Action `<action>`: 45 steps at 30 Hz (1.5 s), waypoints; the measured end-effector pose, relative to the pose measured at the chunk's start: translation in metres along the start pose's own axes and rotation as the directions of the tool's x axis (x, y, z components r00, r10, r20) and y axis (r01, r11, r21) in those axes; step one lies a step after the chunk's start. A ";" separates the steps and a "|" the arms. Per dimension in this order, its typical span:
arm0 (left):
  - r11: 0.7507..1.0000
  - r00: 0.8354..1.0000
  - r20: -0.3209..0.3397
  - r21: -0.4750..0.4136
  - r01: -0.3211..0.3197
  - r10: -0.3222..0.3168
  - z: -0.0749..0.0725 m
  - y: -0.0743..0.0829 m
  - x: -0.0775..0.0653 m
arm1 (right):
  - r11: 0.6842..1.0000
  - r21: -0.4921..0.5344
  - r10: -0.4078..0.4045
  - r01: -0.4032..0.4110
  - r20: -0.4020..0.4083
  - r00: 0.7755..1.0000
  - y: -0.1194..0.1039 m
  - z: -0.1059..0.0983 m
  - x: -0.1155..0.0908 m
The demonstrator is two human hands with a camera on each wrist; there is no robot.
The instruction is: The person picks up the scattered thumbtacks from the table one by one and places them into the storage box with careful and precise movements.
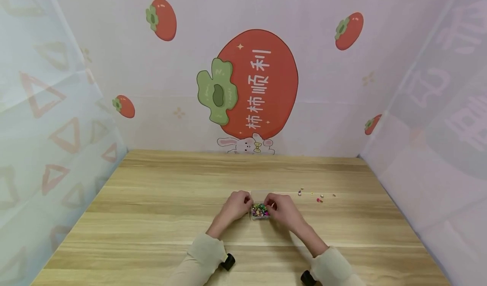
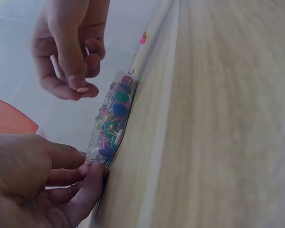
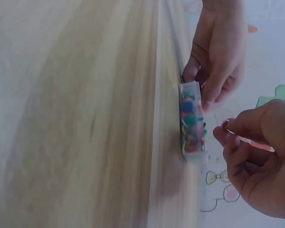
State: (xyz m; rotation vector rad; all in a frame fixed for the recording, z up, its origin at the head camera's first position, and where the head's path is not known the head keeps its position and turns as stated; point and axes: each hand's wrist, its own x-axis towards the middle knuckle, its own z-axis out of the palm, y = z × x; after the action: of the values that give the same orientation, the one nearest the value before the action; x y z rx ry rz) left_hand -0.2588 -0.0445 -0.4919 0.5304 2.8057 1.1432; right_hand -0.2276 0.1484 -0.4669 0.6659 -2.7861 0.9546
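Observation:
A small clear plastic box (image 1: 260, 217) filled with colourful thumbtacks (image 2: 119, 108) sits on the wooden table. My left hand (image 1: 237, 204) is at its left end; in the left wrist view the thumb and fingers pinch the near corner of the box (image 3: 194, 156). Just over the right side of the box, my right hand (image 1: 283, 207) has thumb and forefinger together. Between those fingertips the right wrist view has a small reddish thumbtack (image 3: 225, 124), mostly hidden by the fingers. The right fingers are apart from the box wall in both wrist views.
Several loose thumbtacks (image 1: 318, 200) lie scattered on the table (image 1: 171, 184) to the right, beyond my right hand. A printed cloth backdrop (image 1: 319, 121) stands at the table's back edge, with cloth sides left and right.

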 end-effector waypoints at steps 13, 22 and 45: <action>1.000 1.000 0.001 0.012 -0.004 0.004 0.000 0.001 0.000 | 0.991 -0.091 -0.095 0.096 0.013 0.995 -0.005 0.012 0.007; 1.000 1.000 -0.016 0.020 -0.014 0.014 -0.002 0.002 -0.001 | 0.997 -0.063 -0.035 0.032 -0.038 0.999 0.018 -0.014 -0.004; 1.000 1.000 0.001 0.002 -0.004 0.004 0.003 -0.003 -0.001 | 0.972 -0.181 0.126 -0.152 -0.149 0.981 0.104 -0.073 -0.044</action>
State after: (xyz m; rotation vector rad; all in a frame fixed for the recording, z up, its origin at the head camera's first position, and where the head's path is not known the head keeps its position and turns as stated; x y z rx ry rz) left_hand -0.2583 -0.0448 -0.4961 0.5364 2.8071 1.1404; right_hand -0.2361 0.2820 -0.4771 0.3675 -2.7839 0.7105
